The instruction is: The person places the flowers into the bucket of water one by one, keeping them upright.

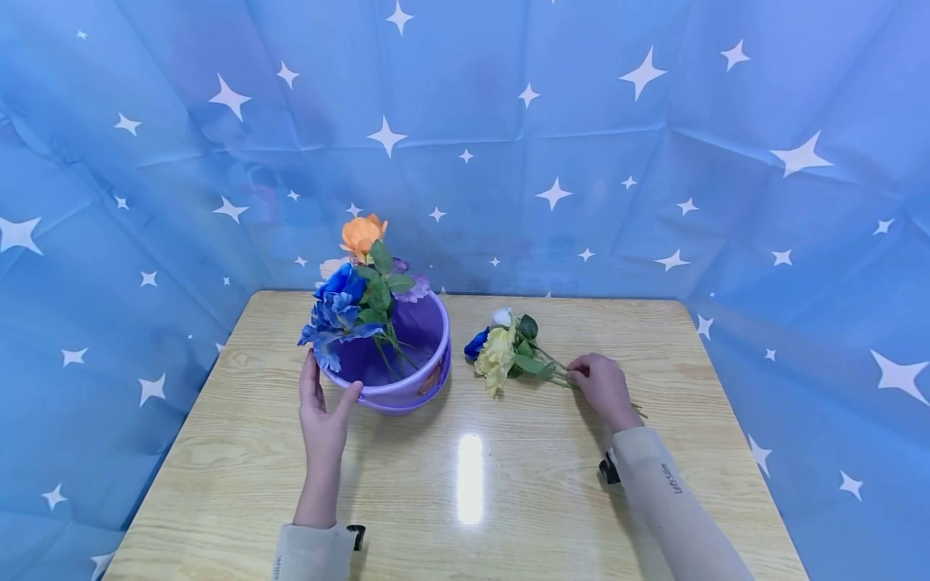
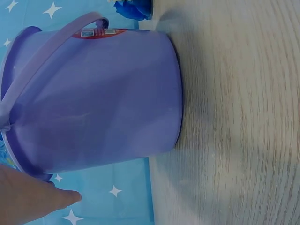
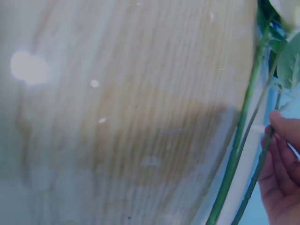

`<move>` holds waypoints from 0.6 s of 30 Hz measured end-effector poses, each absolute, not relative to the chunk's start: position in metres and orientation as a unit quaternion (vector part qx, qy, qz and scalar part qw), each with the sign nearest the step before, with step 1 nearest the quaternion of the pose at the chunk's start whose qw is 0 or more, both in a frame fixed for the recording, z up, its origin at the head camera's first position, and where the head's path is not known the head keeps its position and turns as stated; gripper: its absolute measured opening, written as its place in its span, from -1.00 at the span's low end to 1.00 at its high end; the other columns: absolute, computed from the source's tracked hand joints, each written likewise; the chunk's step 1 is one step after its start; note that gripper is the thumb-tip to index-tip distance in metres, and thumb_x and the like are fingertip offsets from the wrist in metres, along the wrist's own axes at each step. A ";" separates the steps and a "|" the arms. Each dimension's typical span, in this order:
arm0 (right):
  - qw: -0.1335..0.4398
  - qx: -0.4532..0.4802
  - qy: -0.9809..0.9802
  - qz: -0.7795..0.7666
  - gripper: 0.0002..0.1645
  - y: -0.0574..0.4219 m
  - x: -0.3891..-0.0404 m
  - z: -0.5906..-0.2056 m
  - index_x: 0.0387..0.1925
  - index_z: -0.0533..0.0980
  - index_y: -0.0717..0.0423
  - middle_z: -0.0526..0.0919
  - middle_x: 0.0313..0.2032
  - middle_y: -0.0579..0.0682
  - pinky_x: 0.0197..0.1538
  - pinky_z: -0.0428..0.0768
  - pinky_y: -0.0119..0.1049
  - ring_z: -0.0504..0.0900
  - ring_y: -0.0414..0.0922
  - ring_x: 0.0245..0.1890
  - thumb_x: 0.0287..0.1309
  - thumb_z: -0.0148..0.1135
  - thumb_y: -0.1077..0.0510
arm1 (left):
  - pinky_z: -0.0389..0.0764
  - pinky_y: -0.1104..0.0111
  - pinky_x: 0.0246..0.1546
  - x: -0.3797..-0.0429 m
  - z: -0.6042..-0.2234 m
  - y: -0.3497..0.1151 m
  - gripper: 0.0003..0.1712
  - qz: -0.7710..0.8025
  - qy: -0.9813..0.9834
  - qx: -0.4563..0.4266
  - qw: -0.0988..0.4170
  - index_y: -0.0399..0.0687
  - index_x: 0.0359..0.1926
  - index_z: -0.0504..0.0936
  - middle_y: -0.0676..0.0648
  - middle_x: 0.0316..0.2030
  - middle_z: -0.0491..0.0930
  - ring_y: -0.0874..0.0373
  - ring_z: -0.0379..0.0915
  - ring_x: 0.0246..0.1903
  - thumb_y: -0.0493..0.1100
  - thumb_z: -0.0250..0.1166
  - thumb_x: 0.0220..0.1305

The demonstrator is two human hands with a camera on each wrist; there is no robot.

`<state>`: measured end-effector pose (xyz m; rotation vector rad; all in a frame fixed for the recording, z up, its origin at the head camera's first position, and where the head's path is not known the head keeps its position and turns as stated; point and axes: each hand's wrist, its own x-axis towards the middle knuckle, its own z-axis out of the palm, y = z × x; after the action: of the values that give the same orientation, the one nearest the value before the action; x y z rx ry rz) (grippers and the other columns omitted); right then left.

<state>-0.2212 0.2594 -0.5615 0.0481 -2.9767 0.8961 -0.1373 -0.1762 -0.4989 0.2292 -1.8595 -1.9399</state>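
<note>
A purple bucket (image 1: 403,394) stands on the left of the table, with artificial flowers inside: an orange bloom (image 1: 363,235), blue blooms (image 1: 336,319), a purple bloom (image 1: 412,288) and a pale pink one. My left hand (image 1: 323,415) holds the bucket's rim at its near left, thumb at the front and fingers along the side. To the bucket's right lie a yellow flower (image 1: 496,360), a white flower (image 1: 501,316) and a blue flower (image 1: 475,344). My right hand (image 1: 601,389) pinches a green stem (image 3: 258,171) of this bunch between thumb and fingers; which bloom it carries, I cannot tell. Other stems (image 3: 234,152) run beside it.
The wooden table (image 1: 407,516) has its back edge against a blue curtain (image 1: 465,97) with white stars. The bucket's handle (image 2: 51,49) hangs along its outer side. A bright reflection shows on the tabletop in front.
</note>
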 end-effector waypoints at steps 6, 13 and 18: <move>0.036 0.015 -0.957 0.287 -0.88 0.254 -0.221 -0.553 -0.23 0.70 0.18 0.74 -0.28 0.12 -0.26 0.65 -0.15 0.66 -0.02 -0.29 0.26 0.30 0.22 | -0.09 0.37 0.63 -0.135 -0.499 -0.172 0.02 -0.680 -0.696 0.088 0.213 -0.06 0.57 0.02 -0.04 0.56 0.00 0.08 -0.16 0.57 -0.37 0.38 0.20; 0.071 0.017 -0.955 0.287 -0.89 0.251 -0.223 -0.542 -0.25 0.68 0.20 0.72 -0.31 0.12 -0.26 0.66 -0.12 0.65 -0.01 -0.33 0.27 0.29 0.23 | -0.10 0.43 0.62 -0.137 -0.500 -0.172 0.01 -0.685 -0.695 0.079 0.206 -0.05 0.57 -0.02 -0.01 0.57 -0.04 0.10 -0.20 0.58 -0.38 0.35 0.24; 0.096 0.029 -0.951 0.292 -0.88 0.249 -0.223 -0.536 -0.24 0.67 0.22 0.70 -0.33 0.13 -0.30 0.64 -0.13 0.64 -0.01 -0.35 0.28 0.29 0.23 | -0.10 0.43 0.61 -0.137 -0.499 -0.172 0.03 -0.686 -0.694 0.071 0.206 -0.05 0.58 -0.02 -0.03 0.57 -0.05 0.07 -0.21 0.58 -0.38 0.35 0.23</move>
<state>-0.2233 0.2489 -0.5360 0.0850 -2.8189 0.8639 -0.1366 -0.1724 -0.4985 0.1968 -1.9343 -1.9119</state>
